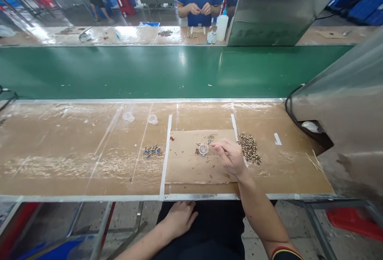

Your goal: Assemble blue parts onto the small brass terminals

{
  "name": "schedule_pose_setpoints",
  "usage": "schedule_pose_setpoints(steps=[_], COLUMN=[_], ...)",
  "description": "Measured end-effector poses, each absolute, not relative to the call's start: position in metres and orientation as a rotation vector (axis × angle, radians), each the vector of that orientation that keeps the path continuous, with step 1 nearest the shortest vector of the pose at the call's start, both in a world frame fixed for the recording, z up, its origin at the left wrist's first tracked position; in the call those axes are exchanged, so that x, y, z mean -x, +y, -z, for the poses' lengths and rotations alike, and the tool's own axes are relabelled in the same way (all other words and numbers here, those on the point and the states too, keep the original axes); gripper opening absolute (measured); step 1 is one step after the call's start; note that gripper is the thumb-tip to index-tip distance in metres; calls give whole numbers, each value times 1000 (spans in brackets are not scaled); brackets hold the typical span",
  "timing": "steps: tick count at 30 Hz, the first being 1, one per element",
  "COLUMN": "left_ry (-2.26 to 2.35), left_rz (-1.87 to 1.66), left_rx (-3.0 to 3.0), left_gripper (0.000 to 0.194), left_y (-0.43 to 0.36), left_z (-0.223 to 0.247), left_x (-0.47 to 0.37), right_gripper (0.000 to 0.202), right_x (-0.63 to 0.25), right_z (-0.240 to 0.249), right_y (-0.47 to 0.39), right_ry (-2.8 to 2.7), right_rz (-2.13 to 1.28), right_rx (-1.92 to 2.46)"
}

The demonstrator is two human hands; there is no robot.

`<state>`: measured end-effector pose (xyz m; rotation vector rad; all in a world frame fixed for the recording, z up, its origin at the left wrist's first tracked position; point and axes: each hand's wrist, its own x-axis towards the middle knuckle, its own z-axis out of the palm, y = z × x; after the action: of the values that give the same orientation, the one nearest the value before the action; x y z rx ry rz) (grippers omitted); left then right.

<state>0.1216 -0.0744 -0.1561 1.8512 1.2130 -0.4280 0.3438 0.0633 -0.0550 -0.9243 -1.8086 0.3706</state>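
My right hand (229, 157) is above the cardboard sheet (185, 168), its fingers closed in a pinch. What they hold is too small to make out. Just left of the fingertips stands a small clear cup (204, 149), with something thin and dark in it. Small reddish-brown and blue bits lie around the cup. To the right of the hand is a pile of small brass-coloured parts (249, 148). My left hand (181, 218) rests on my lap below the table edge, fingers lying loosely and holding nothing visible.
A heap of blue and brass parts (152, 151) lies left of the cardboard. Two clear lids or cups (153, 119) sit behind it. Thin wooden sticks (314, 162) lie near the metal housing (347, 104). Beyond the green belt (149, 72), a person in blue works beside a white bottle (222, 27).
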Motion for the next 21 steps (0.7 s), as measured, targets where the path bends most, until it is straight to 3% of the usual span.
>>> schedule_pose_setpoints(steps=[9,16,21], left_ry=[1118,1086,1068], left_rz=[401,-95,102], left_rx=[-1638,-903,-1144], left_gripper=[49,86,86], left_y=[-74,-99,-93], left_z=[182,229,243], left_x=[-113,-108,-107], right_gripper=[27,31,36], right_x=[-345,-347,-348], right_z=[56,54,55], right_y=[66,62,63], right_ry=[-1769,-1746,-1762], right_rz=[-413,-409,-431], right_rx=[892,889,934])
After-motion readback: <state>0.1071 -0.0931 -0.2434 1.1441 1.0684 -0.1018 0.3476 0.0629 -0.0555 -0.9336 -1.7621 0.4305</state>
